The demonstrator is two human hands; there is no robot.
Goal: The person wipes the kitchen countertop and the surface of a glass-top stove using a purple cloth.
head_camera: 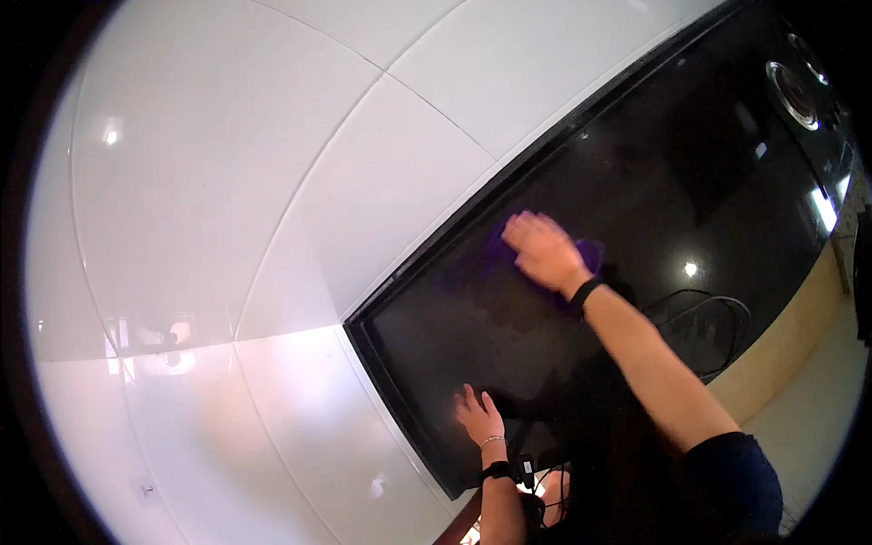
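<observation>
My right hand (545, 252), slightly blurred and wearing a black wristband, presses down on a purple cloth (591, 255). The cloth lies on a glossy black countertop (436, 327), and its edges show on both sides of the hand. Much of the cloth is hidden under my palm. Nearer to me, my left hand (480, 415) rests on the countertop with its fingers spread and nothing in it. A thin bracelet and a black watch (497, 470) circle the left wrist.
White tiled walls (422, 136) meet the countertop along a black raised edge (402, 276). Toward the upper right is a cooktop with round metal-rimmed burners (793, 95). A looped black cable (742, 320) lies near the front edge. A small black box (526, 470) with wires hangs by my left forearm.
</observation>
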